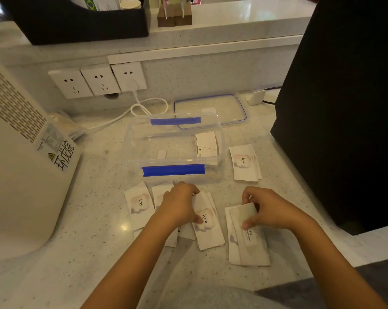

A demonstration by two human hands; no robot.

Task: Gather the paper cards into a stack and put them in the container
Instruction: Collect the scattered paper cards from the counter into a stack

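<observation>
White paper cards printed "love." lie on the speckled counter in front of a clear plastic container (144,139) with blue clips. My left hand (179,204) grips a small pile of cards (208,228) by its top and side. My right hand (268,208) pinches the top end of another pile (248,244) to the right. A single card (139,204) lies at the left, partly overlapped cards sit under my left hand, and a further pile (245,162) rests right of the container. A few cards (207,144) lie inside the container at its right end.
The container's clear lid (210,108) lies behind it. A large white appliance (21,163) stands at the left, a tall black box (340,108) at the right. Wall sockets (99,80) and a white cable (148,105) sit behind the container.
</observation>
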